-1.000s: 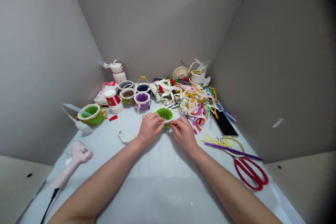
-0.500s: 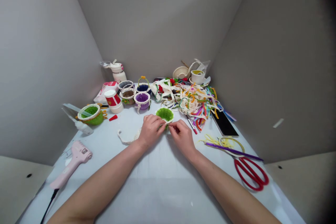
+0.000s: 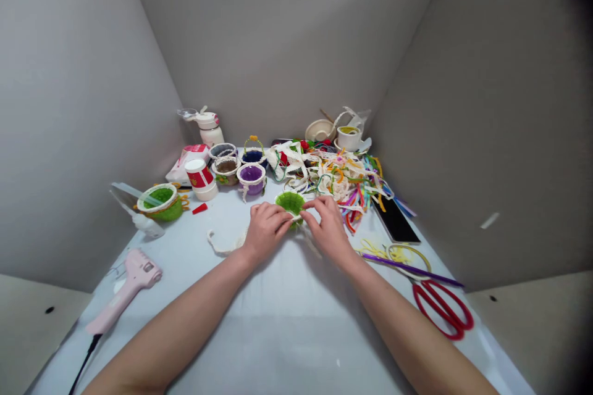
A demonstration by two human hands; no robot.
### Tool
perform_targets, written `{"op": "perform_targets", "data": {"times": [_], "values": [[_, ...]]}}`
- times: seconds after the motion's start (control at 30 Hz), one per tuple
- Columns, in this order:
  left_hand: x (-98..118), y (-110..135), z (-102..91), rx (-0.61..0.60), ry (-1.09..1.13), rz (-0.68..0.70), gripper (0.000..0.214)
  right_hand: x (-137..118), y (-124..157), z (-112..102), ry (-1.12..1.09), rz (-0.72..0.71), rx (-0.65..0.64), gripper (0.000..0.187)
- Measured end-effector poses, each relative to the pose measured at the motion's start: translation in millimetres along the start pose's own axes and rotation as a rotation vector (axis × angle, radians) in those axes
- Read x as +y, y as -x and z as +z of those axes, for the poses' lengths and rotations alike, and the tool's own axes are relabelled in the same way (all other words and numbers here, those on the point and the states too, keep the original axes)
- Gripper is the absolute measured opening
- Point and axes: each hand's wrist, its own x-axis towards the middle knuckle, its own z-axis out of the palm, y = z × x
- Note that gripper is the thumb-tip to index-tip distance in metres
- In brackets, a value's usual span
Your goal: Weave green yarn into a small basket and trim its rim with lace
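A small green basket [image 3: 290, 200] with a white rim stands between my two hands at the middle of the table. My left hand [image 3: 267, 228] is closed on the near left side of its rim, thumb and fingers pinching the edge. At the near right of the rim, my right hand [image 3: 325, 225] pinches the edge with thumb and index finger. A loose pale strip [image 3: 309, 242] hangs below the rim beside my right hand. White lace trim [image 3: 225, 251] lies on the table left of my left hand, partly hidden by it.
To the left are a pink glue gun [image 3: 127, 290], a glue bottle [image 3: 148, 224] and another green basket [image 3: 162, 212]. Behind stand several small baskets, including a purple one [image 3: 251, 180]. On the right lie tangled trims [image 3: 340, 176], a phone [image 3: 396, 220] and red-handled scissors [image 3: 443, 307].
My right hand has shifted slightly up and right along the rim, its fingers now over the right edge. The pale strip beneath it shows more. My left hand stays nearly in place.
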Motion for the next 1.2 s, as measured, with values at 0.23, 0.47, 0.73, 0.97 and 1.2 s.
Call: {"op": "perform_targets", "data": {"times": [0.23, 0.47, 0.73, 0.97, 1.2], "values": [[-1, -2, -1.5, -0.009, 0.016, -0.030, 0.019, -6, -35, 0, 0.231, -0.079, -0.281, 0.009], [-1, -2, 0.0, -0.052, 0.038, -0.052, 0.018, -7, -54, 14, -0.083, -0.049, -0.098, 0.010], [-2, -3, -2.0, -0.069, 0.045, -0.081, 0.017, -23, -77, 6, -0.892, 0.456, -0.169, 0.017], [-2, -3, -4.0, -0.063, 0.057, -0.082, 0.018, 2, -116, -16, -0.877, 0.349, 0.185, 0.017], [-3, -3, -3.8, -0.063, 0.061, -0.088, 0.018, 34, -135, -39, -0.912, 0.368, 0.321, 0.015]]}}
